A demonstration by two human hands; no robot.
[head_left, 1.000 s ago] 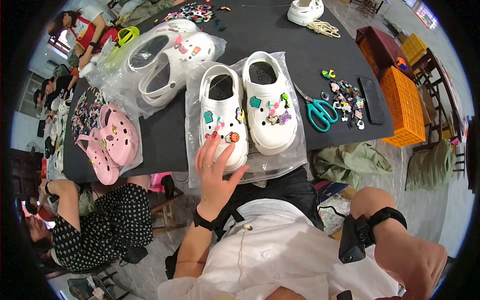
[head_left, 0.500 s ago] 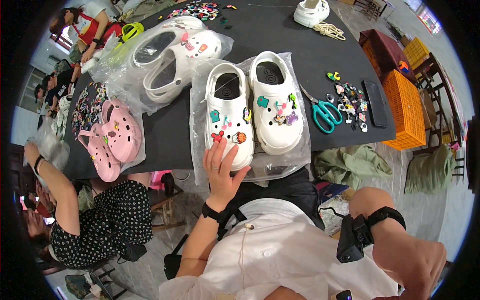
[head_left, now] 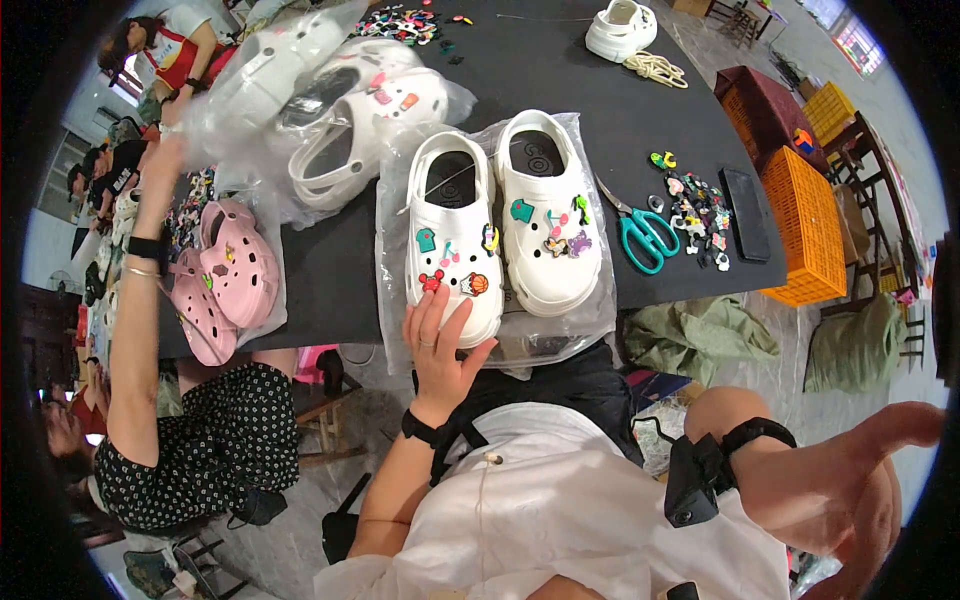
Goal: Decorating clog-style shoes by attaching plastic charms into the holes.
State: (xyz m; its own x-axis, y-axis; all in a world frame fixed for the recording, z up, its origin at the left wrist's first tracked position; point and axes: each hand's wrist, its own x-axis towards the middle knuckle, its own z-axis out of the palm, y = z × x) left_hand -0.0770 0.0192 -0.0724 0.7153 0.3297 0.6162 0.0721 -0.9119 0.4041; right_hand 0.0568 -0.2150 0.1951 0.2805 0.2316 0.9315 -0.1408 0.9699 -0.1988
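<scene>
My left hand [head_left: 440,345] lies with its fingers stretched out on the toe of a white clog [head_left: 445,230], just below its red and basketball charms. Beside that shoe is a matching white clog [head_left: 553,285] with teal, cherry, green and purple charms. Both rest on a clear plastic bag [head_left: 395,300] at the table's near edge. Off the table at the lower right, my right hand [head_left: 850,490] is raised, its thumb spread away from the other fingers. Nothing shows in it, though part of the hand is at the picture's dark rim.
Teal-handled scissors [head_left: 648,240], loose shoe charms [head_left: 702,215] and a black phone-like slab [head_left: 745,212] lie to the right. Pink clogs [head_left: 240,265] and bagged white clogs [head_left: 400,95] are at left, where a co-worker's arm [head_left: 140,330] reaches in. An orange crate [head_left: 808,220] stands beyond the table.
My right hand has gone from a closed fist to spread fingers. The co-worker's arm has swung up over the table with a bagged white clog. My left hand stays on the shoe.
</scene>
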